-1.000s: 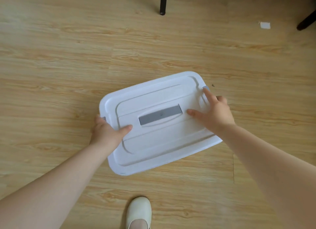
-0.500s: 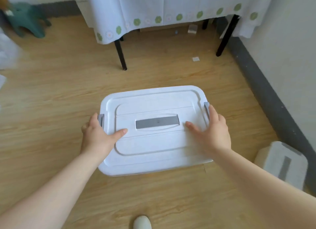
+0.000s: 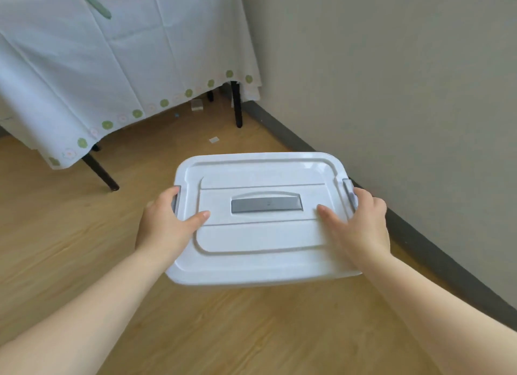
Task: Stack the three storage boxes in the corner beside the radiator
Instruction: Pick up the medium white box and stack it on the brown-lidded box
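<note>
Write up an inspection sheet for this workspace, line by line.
Surface: wooden floor, bare around the box.
Job's things: one white storage box, lid on, grey handle flat; other boxes and the radiator not in view.
Clutter: small scraps near the table.
Grips: left hand and right hand clasp the box's ends.
Cables: nothing seen.
Surroundings: table under a white tablecloth; wall with dark skirting on the right.

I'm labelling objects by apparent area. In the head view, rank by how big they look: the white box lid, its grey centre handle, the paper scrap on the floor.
1. white box lid, though it is nearest the camera
2. grey centre handle
3. paper scrap
</note>
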